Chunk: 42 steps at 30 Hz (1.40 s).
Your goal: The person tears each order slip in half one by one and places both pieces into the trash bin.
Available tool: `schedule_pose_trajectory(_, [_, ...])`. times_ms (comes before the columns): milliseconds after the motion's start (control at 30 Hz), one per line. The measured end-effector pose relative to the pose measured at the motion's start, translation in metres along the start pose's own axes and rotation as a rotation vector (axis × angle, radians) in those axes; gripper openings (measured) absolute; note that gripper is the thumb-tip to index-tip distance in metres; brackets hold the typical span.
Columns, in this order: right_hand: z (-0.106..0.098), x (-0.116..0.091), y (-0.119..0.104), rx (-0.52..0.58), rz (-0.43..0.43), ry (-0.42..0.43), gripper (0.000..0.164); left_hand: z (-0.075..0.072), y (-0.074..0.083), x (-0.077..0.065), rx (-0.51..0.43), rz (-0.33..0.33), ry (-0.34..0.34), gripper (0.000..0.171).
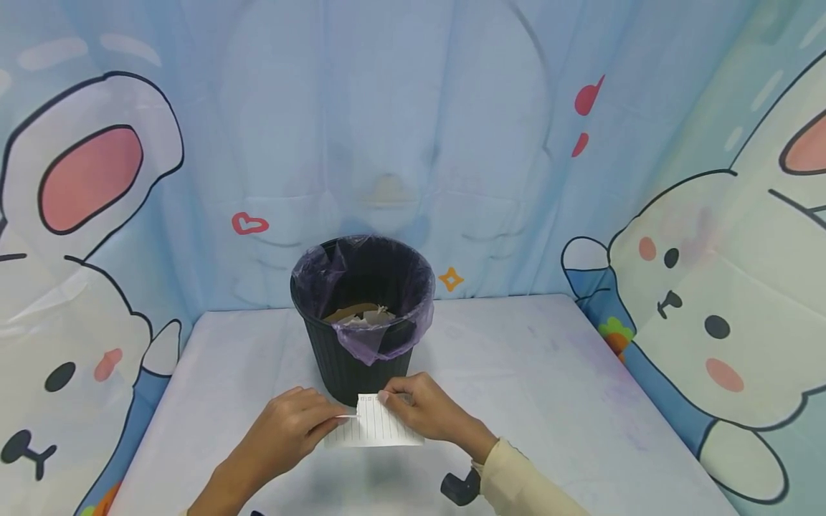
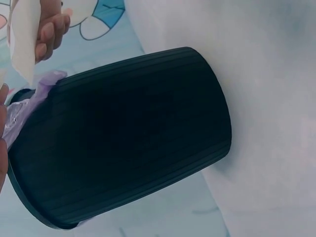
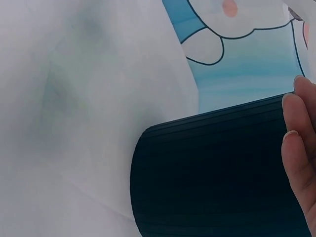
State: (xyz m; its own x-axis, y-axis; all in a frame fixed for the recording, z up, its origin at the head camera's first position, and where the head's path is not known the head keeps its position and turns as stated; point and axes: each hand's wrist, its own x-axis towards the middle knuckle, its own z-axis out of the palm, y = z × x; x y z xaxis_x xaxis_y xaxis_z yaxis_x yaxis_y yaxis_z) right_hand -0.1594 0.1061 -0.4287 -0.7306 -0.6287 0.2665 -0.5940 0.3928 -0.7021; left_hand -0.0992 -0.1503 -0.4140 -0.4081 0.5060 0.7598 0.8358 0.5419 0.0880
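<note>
A white sheet of lined paper is held between both hands, in front of the bin in the head view. My left hand pinches its left part between thumb and fingers, where a thin white edge shows. With thumb and bent fingers, my right hand grips the upper right of the sheet. The left wrist view has the paper hanging beside the right hand, with left fingertips at the frame's edge. The right wrist view shows right-hand fingers overlapping the bin; the sheet is mostly out of frame.
A black ribbed bin with a purple plastic liner stands just beyond the hands. Inside it lie paper scraps and something brown. The table has a pale cloth, with a rabbit-print curtain behind and at the sides.
</note>
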Motion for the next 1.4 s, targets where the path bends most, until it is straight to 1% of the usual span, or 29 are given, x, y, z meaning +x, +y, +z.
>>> schedule_pose_trajectory(200, [0.0, 0.0, 0.0, 0.003, -0.005, 0.0, 0.016, 0.0, 0.0, 0.0, 0.008, 0.008, -0.005, 0.021])
schedule_pose_trajectory(500, [0.001, 0.001, 0.004, -0.001, -0.02, 0.0, 0.017, 0.001, -0.002, 0.0, -0.002, 0.03, 0.03, 0.014])
schedule_pose_trajectory(633, [0.002, 0.002, 0.007, -0.008, -0.021, 0.0, 0.018, 0.001, -0.001, 0.0, -0.007, 0.018, 0.034, 0.008])
schedule_pose_trajectory(733, [0.003, 0.002, 0.009, -0.019, -0.026, 0.003, 0.018, 0.001, 0.0, -0.001, -0.008, 0.013, 0.032, 0.007])
schedule_pose_trajectory(900, [0.004, 0.002, 0.011, -0.033, -0.02, 0.007, 0.018, 0.0, 0.0, -0.001, -0.001, 0.01, 0.032, 0.012])
schedule_pose_trajectory(1067, [0.003, 0.002, 0.009, -0.034, -0.005, 0.001, 0.017, -0.001, 0.001, -0.001, 0.01, -0.009, 0.017, 0.022])
schedule_pose_trajectory(1167, [0.002, 0.002, 0.008, -0.042, -0.012, 0.006, 0.017, -0.001, 0.002, 0.0, 0.011, -0.007, 0.018, 0.027])
schedule_pose_trajectory(1300, [0.001, 0.002, 0.008, -0.049, -0.03, 0.015, 0.018, -0.002, 0.002, 0.0, 0.009, 0.006, 0.028, 0.027])
schedule_pose_trajectory(1400, [0.001, 0.001, 0.009, -0.047, -0.022, 0.015, 0.017, -0.002, 0.002, 0.001, 0.008, 0.016, 0.033, 0.026])
